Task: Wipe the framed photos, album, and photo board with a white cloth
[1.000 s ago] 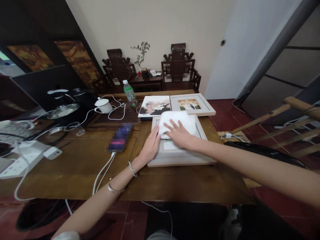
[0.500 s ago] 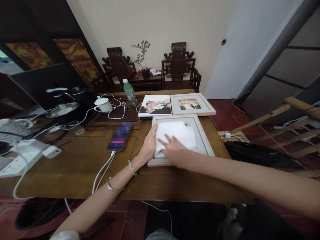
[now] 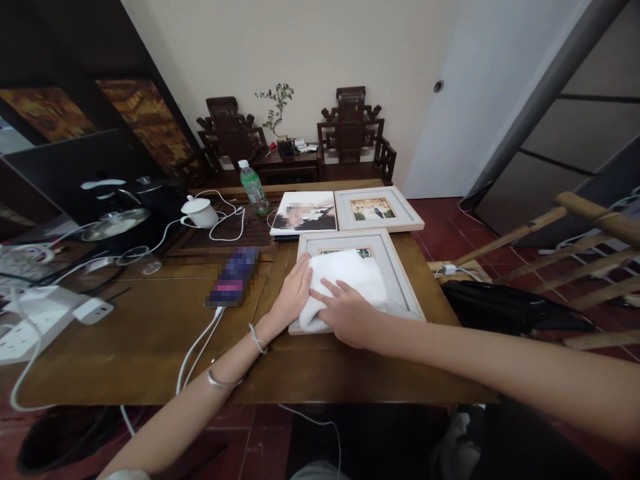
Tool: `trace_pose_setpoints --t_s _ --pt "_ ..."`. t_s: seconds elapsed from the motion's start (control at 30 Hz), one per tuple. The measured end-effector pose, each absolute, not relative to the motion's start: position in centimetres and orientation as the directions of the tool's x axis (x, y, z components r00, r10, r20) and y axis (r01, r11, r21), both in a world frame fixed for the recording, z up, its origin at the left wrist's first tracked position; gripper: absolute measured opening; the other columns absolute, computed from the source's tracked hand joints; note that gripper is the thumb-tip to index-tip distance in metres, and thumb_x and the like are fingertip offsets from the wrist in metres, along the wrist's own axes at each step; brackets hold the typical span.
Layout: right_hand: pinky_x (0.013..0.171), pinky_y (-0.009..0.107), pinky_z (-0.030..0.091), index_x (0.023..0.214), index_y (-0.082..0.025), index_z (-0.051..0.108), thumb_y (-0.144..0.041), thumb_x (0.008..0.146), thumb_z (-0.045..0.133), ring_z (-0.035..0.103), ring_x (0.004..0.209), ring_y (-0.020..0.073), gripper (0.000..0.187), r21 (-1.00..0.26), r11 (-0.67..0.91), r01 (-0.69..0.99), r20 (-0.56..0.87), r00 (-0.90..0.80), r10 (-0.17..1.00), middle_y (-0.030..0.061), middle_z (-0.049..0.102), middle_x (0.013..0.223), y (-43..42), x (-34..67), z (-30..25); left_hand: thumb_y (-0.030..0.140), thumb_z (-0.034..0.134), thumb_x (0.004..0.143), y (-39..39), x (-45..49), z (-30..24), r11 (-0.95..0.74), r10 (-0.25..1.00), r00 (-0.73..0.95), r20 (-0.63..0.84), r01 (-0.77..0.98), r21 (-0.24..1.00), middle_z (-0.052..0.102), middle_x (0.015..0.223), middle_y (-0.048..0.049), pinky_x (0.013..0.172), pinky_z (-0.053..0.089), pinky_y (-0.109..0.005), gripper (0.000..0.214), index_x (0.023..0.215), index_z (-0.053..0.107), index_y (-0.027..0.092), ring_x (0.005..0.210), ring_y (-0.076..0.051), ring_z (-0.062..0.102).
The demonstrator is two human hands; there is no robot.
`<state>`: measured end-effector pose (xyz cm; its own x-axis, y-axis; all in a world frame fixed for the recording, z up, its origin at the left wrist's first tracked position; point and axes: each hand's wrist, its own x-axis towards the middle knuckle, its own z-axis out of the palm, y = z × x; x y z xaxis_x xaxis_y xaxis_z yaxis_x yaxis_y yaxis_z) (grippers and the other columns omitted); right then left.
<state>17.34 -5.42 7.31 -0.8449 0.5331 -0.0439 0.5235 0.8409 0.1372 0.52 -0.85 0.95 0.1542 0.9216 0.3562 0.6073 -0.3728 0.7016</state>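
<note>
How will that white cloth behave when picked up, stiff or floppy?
The cloth will probably flop, since its near corner bunches softly under the right hand. It likely weighs little, looking fluffy, and its fuzzy surface shouldn't be slippery.

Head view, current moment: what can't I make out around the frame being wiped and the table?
- Head view: most of the picture in the near frame, covered by the white cloth and right hand.
- Head view: the phone screen, pixelated.
- Head view: part of the photo print, pixelated.
- Head view: the bottle label's wording, too small.
- Head view: the power strip's far end, cut off by the left edge.
</note>
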Motion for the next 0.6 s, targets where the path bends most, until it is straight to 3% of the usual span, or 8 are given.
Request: trace_pose_setpoints --t_s 0.1,0.2,0.33,0.43,0.6 --pt "0.099 0.051 0.035 0.103 -0.018 0.068 -0.019 0.078 0.057 0.033 0.129 0.0359 0.028 0.186 0.828 0.530 -0.040 -0.837 0.545 0.0093 0.038 0.144 -3.4 17.3 6.5 0.042 0.026 0.095 -0.9 0.4 0.8 -0.369 0.922 0.139 0.361 0.593 0.715 0.033 0.147 -0.0127 0.114 0.019 -0.040 0.053 0.137 0.037 0.013 0.136 -0.019 0.028" --pt "0.099 0.050 0.035 0.107 -0.020 0.066 -0.013 0.081 0.052 0.030 0.131 0.0337 0.031 0.252 0.799 0.546 -0.018 -0.823 0.568 0.0062 0.034 0.146 -0.9 17.5 6.0 0.041 0.027 0.095 -0.9 0.5 0.8 -0.379 0.919 0.157 0.363 0.608 0.697 0.028 0.149 -0.0142 0.114 0.017 -0.040 0.054 0.139 0.033 0.011 0.138 -0.020 0.025" --pt "0.100 0.052 0.032 0.113 -0.017 0.064 -0.010 0.085 0.044 0.026 0.133 0.0351 0.035 0.302 0.738 0.604 0.010 -0.776 0.631 0.0069 0.032 0.147 2.4 17.8 6.3 0.036 0.029 0.094 -1.0 0.5 0.9 -0.416 0.903 0.209 0.376 0.650 0.636 0.032 0.146 -0.0178 0.113 0.020 -0.042 0.052 0.136 0.036 0.007 0.137 -0.023 0.027" --pt "0.101 0.055 0.029 0.116 -0.016 0.062 -0.006 0.081 0.046 0.023 0.134 0.0367 0.040 0.330 0.696 0.638 -0.008 -0.735 0.678 0.0083 0.032 0.147 4.4 19.0 7.1 0.031 0.033 0.092 -0.9 0.4 0.7 -0.442 0.888 0.235 0.394 0.669 0.598 0.035 0.144 -0.0192 0.113 0.021 -0.043 0.050 0.135 0.037 0.006 0.136 -0.024 0.028" --pt "0.093 0.059 0.036 0.121 -0.019 0.059 0.003 0.071 0.042 0.029 0.130 0.0382 0.057 0.270 0.581 0.768 0.071 -0.617 0.783 0.0069 0.034 0.146 5.5 24.6 8.7 0.022 0.036 0.089 -0.9 0.2 0.4 -0.473 0.868 0.233 0.438 0.656 0.589 0.036 0.144 -0.0186 0.112 0.023 -0.046 0.046 0.133 0.039 0.009 0.136 -0.025 0.029"
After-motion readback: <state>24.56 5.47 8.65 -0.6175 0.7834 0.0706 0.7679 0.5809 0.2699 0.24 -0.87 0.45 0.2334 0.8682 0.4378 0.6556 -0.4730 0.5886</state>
